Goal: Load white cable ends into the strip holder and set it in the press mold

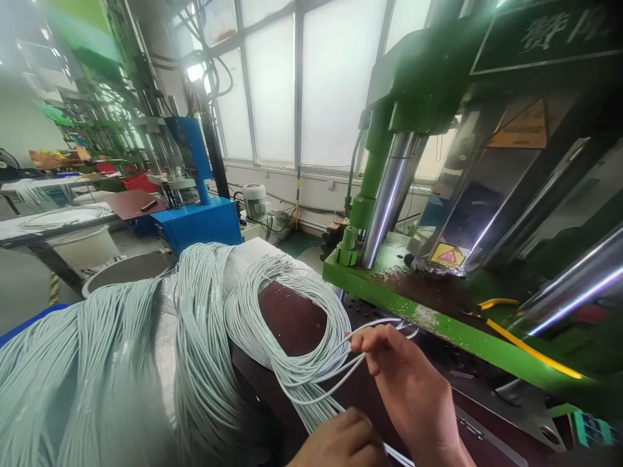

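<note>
While the left hand (341, 441) lay low at the near edge with its fingers curled over a pale grey cable (389, 451), the right hand (409, 383) just beyond it pinched a few strands between thumb and fingertips (363, 337), the loops running over those fingers toward the press. By my judgement the separating had barely begun: only those few strands stood free, while the coiled bundle (287, 324) touching the hands on the dark table (292, 324) and the heaped cables (97, 363) to the left remained untouched. Further off stood the green press (438, 305), its yellow-handled tool (530, 350) unused.
</note>
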`<move>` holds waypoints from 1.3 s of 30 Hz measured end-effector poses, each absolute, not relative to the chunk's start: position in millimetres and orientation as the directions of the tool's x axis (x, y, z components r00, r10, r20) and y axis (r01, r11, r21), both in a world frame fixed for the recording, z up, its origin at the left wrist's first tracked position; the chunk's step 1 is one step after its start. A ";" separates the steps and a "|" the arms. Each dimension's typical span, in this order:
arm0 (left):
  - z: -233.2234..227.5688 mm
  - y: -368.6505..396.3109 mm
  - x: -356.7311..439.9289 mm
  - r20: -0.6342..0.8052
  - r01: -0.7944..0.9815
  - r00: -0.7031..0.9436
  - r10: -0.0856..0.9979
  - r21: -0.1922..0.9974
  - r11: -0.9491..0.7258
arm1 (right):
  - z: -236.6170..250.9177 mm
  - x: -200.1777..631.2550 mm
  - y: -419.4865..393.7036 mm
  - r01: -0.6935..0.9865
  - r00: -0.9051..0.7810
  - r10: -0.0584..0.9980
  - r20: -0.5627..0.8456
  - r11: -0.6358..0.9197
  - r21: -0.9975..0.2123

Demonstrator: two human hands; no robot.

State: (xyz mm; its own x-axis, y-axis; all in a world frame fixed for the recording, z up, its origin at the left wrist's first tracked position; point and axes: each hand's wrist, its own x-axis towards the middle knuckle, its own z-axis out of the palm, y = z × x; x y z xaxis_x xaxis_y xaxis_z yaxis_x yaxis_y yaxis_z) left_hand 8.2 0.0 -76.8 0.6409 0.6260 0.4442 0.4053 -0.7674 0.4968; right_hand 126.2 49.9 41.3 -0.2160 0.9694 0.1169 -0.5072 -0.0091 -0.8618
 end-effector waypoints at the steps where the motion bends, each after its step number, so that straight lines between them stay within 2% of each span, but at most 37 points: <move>1: -62.1 7.1 8.4 0.461 0.445 0.598 0.656 0.490 -0.750 | 41.7 128.0 48.9 -0.492 -0.230 0.965 0.123 -0.006 -0.871; 4: -16.1 26.2 0.1 0.303 0.530 0.465 0.832 0.657 -0.536 | 42.7 138.8 43.5 -0.403 -0.318 0.933 0.170 0.030 -0.915; 6: 7.5 37.9 -12.0 0.218 0.494 0.463 0.859 0.742 -0.454 | 39.0 149.3 37.5 -0.291 -0.372 0.907 0.199 0.090 -0.952; 9: 26.1 56.0 -32.7 0.058 0.487 0.413 0.909 0.829 -0.274 | 19.2 163.3 25.0 0.041 -0.366 0.925 0.098 0.121 -0.992; 12: 30.9 71.5 -47.2 -0.061 0.531 0.425 0.903 0.825 -0.194 | -16.4 170.6 12.9 0.445 -0.306 0.952 -0.031 0.114 -0.888; 15: 30.6 77.7 -51.4 -0.123 0.572 0.490 0.863 0.792 -0.212 | -48.5 175.4 7.5 0.623 -0.357 0.933 -0.040 0.206 -0.754; 19: 31.8 68.6 -46.5 -0.140 0.599 0.589 0.796 0.737 -0.314 | -51.3 183.3 11.2 0.666 -0.381 0.923 -0.046 0.239 -0.707; 26: 40.1 53.1 -42.8 -0.084 0.608 0.683 0.725 0.617 -0.501 | -3.2 188.1 21.2 0.673 -0.334 0.942 -0.028 0.218 -0.707; 28: 38.8 54.5 -43.2 -0.152 0.641 0.701 0.697 0.563 -0.521 | 1.9 188.6 21.4 0.664 -0.345 0.939 -0.018 0.230 -0.712; 31: 33.5 57.7 -41.5 -0.294 0.698 0.709 0.641 0.423 -0.578 | 1.1 189.8 20.1 0.662 -0.350 0.936 -0.028 0.226 -0.714; 33: 29.6 59.3 -39.4 -0.330 0.720 0.693 0.641 0.370 -0.587 | -2.3 190.9 18.6 0.665 -0.348 0.937 -0.037 0.219 -0.714; 36: 26.6 61.0 -37.6 -0.315 0.735 0.675 0.667 0.363 -0.573 | -6.7 193.0 16.3 0.678 -0.330 0.942 -0.053 0.197 -0.708; 39: 28.2 62.9 -38.6 -0.295 0.729 0.675 0.676 0.406 -0.551 | -7.0 194.4 14.4 0.690 -0.329 0.942 -0.067 0.192 -0.698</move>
